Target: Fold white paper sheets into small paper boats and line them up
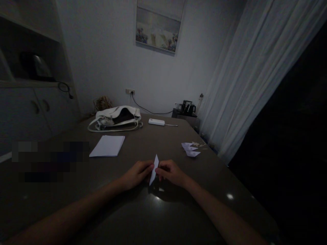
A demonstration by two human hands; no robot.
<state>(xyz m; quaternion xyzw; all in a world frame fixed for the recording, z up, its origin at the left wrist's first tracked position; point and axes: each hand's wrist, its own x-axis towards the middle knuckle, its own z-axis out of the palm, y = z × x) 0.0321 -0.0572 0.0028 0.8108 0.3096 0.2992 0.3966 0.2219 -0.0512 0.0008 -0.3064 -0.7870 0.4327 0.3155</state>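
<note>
Folded white paper (153, 173) is at near center of my head view, between both hands above the brown table (122, 217). Narrow, pointed at both ends, upper tip leaning slightly right. Can't tell from here if its lower tip touches the tabletop.

Left hand (139, 173): thumb and fingers pinching the paper's left side. Right hand (173, 173): thumb and index finger on its right edge, pinching, other fingers curled. So I've got both hands gripping the same piece, neither released.

Around it: stack of white paper sheets (108, 146) ahead and left of the left hand, well apart from it. Pointed folded-paper pieces (191, 149) sit ahead and right of the right hand, bunched together, small pale bits (198, 144) just beside them.

Far end of the table: white handbag (120, 112) lying with its mouth open, white power bank (156, 122) to its right with a short cable (171, 125) sticking out. Behind, I see a wall socket (130, 91) with a black cord running right, toward a black kettle (190, 108). Light's dim; sheer curtain (245, 68) down the right.
</note>
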